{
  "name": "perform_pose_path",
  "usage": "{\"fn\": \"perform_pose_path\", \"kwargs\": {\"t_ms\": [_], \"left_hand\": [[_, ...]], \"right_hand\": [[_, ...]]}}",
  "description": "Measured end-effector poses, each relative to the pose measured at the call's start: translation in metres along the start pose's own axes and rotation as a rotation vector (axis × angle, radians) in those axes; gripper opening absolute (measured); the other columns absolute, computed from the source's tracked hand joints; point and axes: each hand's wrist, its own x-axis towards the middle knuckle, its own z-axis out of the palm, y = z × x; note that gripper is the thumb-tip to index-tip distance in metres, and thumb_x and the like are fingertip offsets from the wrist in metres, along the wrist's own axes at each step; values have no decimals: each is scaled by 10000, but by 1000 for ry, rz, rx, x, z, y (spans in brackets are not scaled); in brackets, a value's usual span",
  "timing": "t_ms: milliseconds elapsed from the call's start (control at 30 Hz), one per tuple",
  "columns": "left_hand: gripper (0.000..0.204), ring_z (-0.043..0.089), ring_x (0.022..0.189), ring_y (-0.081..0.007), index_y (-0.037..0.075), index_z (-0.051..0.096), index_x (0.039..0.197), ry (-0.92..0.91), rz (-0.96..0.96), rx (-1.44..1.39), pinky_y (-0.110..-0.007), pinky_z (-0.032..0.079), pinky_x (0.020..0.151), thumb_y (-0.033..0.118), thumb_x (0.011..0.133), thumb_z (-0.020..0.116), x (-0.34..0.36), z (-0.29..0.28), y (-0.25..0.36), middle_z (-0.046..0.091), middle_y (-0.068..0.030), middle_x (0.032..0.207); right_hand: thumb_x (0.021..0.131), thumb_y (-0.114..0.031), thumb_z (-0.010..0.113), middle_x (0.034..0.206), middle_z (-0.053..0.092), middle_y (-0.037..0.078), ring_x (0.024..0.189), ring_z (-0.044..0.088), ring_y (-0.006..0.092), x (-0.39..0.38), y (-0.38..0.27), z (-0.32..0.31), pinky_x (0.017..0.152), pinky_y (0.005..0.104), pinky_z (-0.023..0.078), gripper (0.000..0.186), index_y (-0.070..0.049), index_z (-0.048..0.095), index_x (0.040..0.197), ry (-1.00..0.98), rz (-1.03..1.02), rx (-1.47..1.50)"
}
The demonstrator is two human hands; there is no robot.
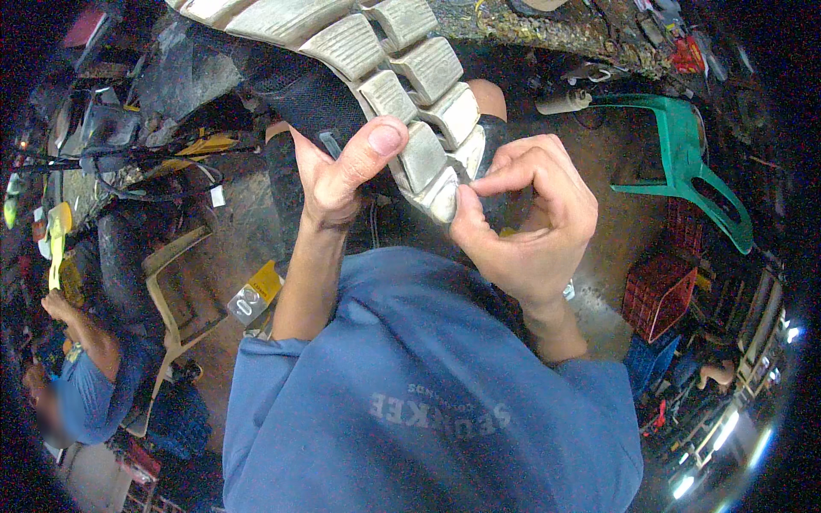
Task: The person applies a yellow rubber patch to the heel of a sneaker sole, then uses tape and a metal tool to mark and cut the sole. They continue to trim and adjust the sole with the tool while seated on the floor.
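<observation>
holding a pale-soled shoe (386,92), left hand (332,181) gripping, right hand (543,209) pinching sole end (441,197), lettered blue shirt (428,368)

The room has a brown floor (617,227), a green plastic chair (678,158), a red crate (657,295) and bright lights (725,430).

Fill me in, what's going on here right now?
A person in a blue shirt has a shoe held up, pale chunky sole showing. The left hand steadies it, thumb on the sole. The right hand has its fingers pinched at the sole's near end; anything caught between them is too small to tell. A green plastic chair stands off to the right, and another person is over at the left.
</observation>
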Motion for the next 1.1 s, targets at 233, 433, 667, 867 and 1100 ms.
{"fn": "perform_pose_path", "kwargs": {"t_ms": [233,433,667,867,1100], "left_hand": [[522,724,810,-177,-56,625,1208,-34,3,-1,-311,610,766,90,784,891,-7,2,3,738,-98,957],[637,718,792,-179,-62,556,1303,0,-6,33,-320,619,752,78,783,897,-12,-3,-2,723,-108,975],[699,714,784,-184,-60,502,1358,60,43,34,-331,624,746,56,786,888,-20,-15,-21,715,-115,983],[725,712,782,-185,-56,475,1378,40,13,51,-335,625,740,45,787,882,-34,-28,-28,711,-116,984],[755,710,779,-187,-51,445,1402,26,-7,58,-339,626,732,33,788,876,-40,-31,-29,706,-118,986]], "right_hand": [[661,58,805,847,657,114,801,621,196,1,-1,2,730,296,481,193,-5,665,777,16,20,44],[720,65,809,894,649,104,844,605,180,-2,1,5,773,292,464,180,-2,662,798,56,100,176],[851,19,791,932,612,32,805,526,78,-10,2,3,712,229,408,143,-21,655,869,30,520,624],[869,-16,784,899,641,23,797,569,86,-11,10,9,723,244,453,126,-23,663,833,10,613,698],[860,7,755,899,585,17,807,541,102,-10,12,10,713,256,433,158,-48,612,824,6,627,757]]}}
